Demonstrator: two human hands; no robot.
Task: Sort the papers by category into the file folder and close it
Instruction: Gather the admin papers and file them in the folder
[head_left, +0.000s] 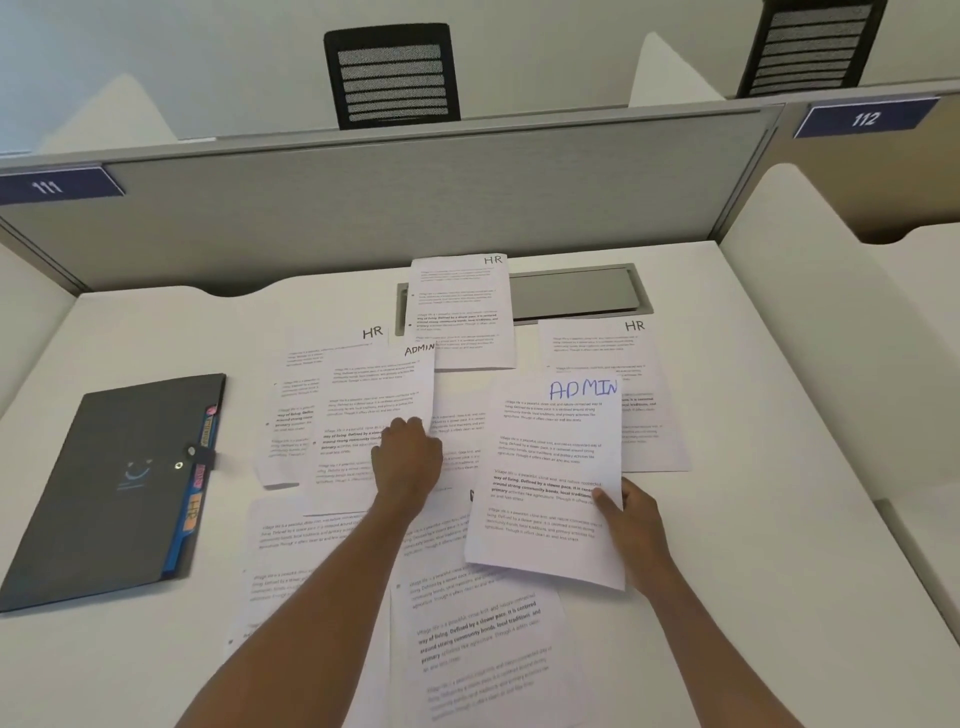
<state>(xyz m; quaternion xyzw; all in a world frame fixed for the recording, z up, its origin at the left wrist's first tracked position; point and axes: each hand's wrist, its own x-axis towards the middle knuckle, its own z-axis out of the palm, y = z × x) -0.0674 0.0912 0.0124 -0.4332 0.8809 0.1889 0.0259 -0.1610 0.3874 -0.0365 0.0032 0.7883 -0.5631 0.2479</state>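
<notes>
The blue-lettered ADMIN sheet (550, 467) is clamped at its right edge by the right grip (631, 525), above loose papers (483, 649) mid-table. The left grip (408, 457) is curled on the right edge of a black-lettered ADMIN sheet (363, 410). The closed file folder (119, 483) is laid well left of both, by the left edge of the table (779, 571), long axis running near-to-far; the left grip is nearer. The far edge is closed by a grey partition (415, 208).
</notes>
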